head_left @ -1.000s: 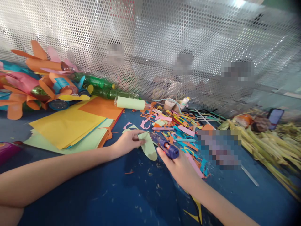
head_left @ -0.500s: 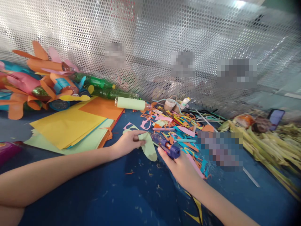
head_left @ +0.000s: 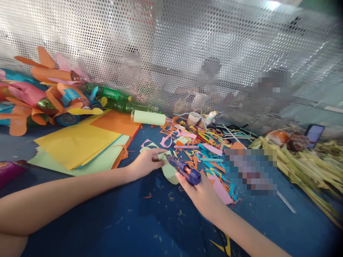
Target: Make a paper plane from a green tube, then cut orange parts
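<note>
Between the fingers of my left hand is a pale green paper cut-out, held by its far end above the blue table. My right hand is wrapped round a blue glue gun. The gun's nozzle points left and lies over the upper part of the paper, close to my left fingertips. Whether the nozzle touches the paper I cannot tell. A dark cord runs from below my right wrist toward the front edge of the view.
Coloured paper sheets lie to the left, with paper-covered bottles behind them. A green-wrapped bottle lies near the perforated metal screen. Paper scraps spread behind and right of my hands. Dried husks lie far right.
My right hand has moved the glue gun a little left, so its nozzle now sits over the paper's upper part. My left hand has stayed nearly still.
</note>
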A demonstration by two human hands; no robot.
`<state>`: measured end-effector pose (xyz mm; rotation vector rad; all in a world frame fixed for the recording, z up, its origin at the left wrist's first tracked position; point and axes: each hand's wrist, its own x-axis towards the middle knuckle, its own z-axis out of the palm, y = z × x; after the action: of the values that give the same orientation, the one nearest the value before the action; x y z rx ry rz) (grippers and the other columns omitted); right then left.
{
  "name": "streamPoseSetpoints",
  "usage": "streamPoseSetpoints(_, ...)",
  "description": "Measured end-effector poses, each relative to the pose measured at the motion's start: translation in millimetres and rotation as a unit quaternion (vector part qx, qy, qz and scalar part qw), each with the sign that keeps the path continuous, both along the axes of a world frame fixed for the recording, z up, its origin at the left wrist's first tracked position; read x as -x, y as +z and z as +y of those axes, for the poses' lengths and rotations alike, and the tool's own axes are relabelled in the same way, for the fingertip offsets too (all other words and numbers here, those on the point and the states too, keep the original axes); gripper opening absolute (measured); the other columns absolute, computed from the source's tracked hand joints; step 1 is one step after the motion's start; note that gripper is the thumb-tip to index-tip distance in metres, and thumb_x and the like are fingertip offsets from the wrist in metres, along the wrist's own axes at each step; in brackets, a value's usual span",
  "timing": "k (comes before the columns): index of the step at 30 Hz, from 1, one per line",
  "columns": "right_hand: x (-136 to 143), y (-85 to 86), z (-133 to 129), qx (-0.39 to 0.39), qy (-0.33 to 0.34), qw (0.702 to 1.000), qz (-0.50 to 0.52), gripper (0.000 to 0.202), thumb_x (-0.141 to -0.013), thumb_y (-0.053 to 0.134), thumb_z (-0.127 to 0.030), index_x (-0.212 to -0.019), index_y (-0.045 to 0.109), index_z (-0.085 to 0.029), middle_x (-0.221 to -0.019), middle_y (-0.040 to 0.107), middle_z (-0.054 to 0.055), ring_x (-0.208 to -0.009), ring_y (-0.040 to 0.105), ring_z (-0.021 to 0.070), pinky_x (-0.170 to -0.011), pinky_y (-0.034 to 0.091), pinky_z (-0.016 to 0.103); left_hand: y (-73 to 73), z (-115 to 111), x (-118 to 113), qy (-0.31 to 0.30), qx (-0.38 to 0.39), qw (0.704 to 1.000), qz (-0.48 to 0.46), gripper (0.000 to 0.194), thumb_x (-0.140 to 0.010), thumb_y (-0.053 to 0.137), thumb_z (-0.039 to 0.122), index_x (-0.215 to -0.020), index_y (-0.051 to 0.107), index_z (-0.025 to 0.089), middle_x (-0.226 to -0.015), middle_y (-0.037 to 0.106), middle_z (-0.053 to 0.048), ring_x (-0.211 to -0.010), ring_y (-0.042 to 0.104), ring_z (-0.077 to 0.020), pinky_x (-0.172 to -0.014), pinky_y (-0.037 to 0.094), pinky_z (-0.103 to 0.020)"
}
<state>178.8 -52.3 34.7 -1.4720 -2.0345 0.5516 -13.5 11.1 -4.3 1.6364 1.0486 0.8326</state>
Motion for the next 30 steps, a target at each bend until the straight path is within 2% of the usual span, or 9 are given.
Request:
streamPoseSetpoints(3, 3, -1.8, -1, 0.017, 0.017, 1.000, 0.016, 0.023, -0.084, 0.047, -0.039, -0.083, 0.060, -0.020, -0.078, 0.066, 0.004, -0.076, 0.062, 0.0201, -0.070, 0.049, 0.032, -0.9, 0, 0, 0.006, -0.007, 1.000, 0.009, 0.047, -0.073, 0.060, 0.026, -0.119, 0.054, 0.019, -0.062, 0.064, 0.003, -0.059, 0.058, -0.0158, -0.053, 0.043, -0.024)
streamPoseSetpoints(8, 7, -3.1, -4, 0.017, 0.042, 0.998, 0.039, 0.022, -0.085, 0.047, -0.037, -0.091, 0.060, -0.021, -0.090, 0.067, 0.005, -0.087, 0.061, 0.0205, -0.078, 0.048, 0.034, -2.9, -1, -1, -0.008, 0.008, 1.000, -0.011, 0.047, -0.071, 0.059, 0.021, -0.118, 0.053, 0.018, -0.074, 0.068, -0.001, -0.072, 0.062, -0.0188, -0.064, 0.048, -0.028)
streamPoseSetpoints(13, 8, -0.1, -6, 0.040, 0.044, 0.998, 0.031, 0.022, -0.085, 0.046, -0.037, -0.090, 0.059, -0.021, -0.086, 0.066, 0.004, -0.084, 0.061, 0.0205, -0.076, 0.049, 0.034, -2.0, -1, -2, -0.025, 0.013, 0.999, -0.041, 0.046, -0.072, 0.056, 0.016, -0.118, 0.051, 0.016, -0.083, 0.068, -0.003, -0.079, 0.063, -0.0184, -0.070, 0.048, -0.029)
streamPoseSetpoints(17, 7, 1.3, -6, 0.043, 0.052, 0.997, 0.023, 0.022, -0.086, 0.044, -0.038, -0.088, 0.059, -0.021, -0.084, 0.066, 0.004, -0.080, 0.061, 0.0193, -0.074, 0.048, 0.033, -3.1, 0, -1, -0.022, 0.011, 0.999, -0.037, 0.047, -0.073, 0.056, 0.017, -0.119, 0.050, 0.015, -0.081, 0.067, -0.003, -0.077, 0.063, -0.0174, -0.069, 0.047, -0.028)
streamPoseSetpoints(20, 6, -0.1, -5, 0.009, 0.040, 0.999, 0.004, 0.021, -0.085, 0.045, -0.037, -0.085, 0.058, -0.021, -0.081, 0.066, 0.004, -0.077, 0.062, 0.0187, -0.070, 0.048, 0.030, -1.8, -1, -1, -0.019, 0.000, 1.000, -0.016, 0.045, -0.074, 0.056, 0.021, -0.119, 0.050, 0.016, -0.071, 0.063, 0.000, -0.069, 0.060, -0.0157, -0.062, 0.045, -0.025)
streamPoseSetpoints(23, 2, 1.3, -4, -0.011, 0.013, 1.000, -0.025, 0.023, -0.085, 0.044, -0.039, -0.081, 0.058, -0.021, -0.075, 0.065, 0.004, -0.070, 0.062, 0.0194, -0.061, 0.048, 0.030, 2.1, -2, 0, 0.006, -0.031, 0.999, 0.045, 0.042, -0.075, 0.056, 0.026, -0.116, 0.053, 0.019, -0.052, 0.049, 0.007, -0.049, 0.049, -0.0111, -0.047, 0.035, -0.020)
streamPoseSetpoints(25, -2, 5.8, -2, -0.011, -0.015, 0.998, -0.056, 0.026, -0.085, 0.043, -0.042, -0.080, 0.059, -0.021, -0.074, 0.065, 0.005, -0.069, 0.062, 0.0212, -0.059, 0.047, 0.031, 4.0, -3, 0, 0.010, -0.037, 0.998, 0.056, 0.042, -0.075, 0.056, 0.028, -0.116, 0.052, 0.020, -0.048, 0.044, 0.008, -0.045, 0.043, -0.0096, -0.044, 0.030, -0.020)
streamPoseSetpoints(28, -13, 14.2, 6, -0.035, -0.036, 0.993, -0.103, 0.028, -0.084, 0.043, -0.045, -0.085, 0.059, -0.021, -0.078, 0.065, 0.006, -0.073, 0.062, 0.0228, -0.058, 0.047, 0.031, 3.8, -3, -1, 0.003, -0.023, 0.999, 0.031, 0.046, -0.076, 0.055, 0.029, -0.120, 0.047, 0.020, -0.057, 0.053, 0.006, -0.052, 0.048, -0.0109, -0.049, 0.035, -0.021)
streamPoseSetpoints(30, -25, 16.7, 16, -0.083, -0.032, 0.988, -0.127, 0.027, -0.085, 0.043, -0.044, -0.085, 0.057, -0.021, -0.081, 0.064, 0.007, -0.077, 0.062, 0.0231, -0.061, 0.047, 0.032, 2.9, -3, -1, 0.007, -0.023, 0.999, 0.027, 0.047, -0.075, 0.056, 0.029, -0.120, 0.046, 0.021, -0.063, 0.056, 0.004, -0.057, 0.052, -0.0122, -0.054, 0.039, -0.023)
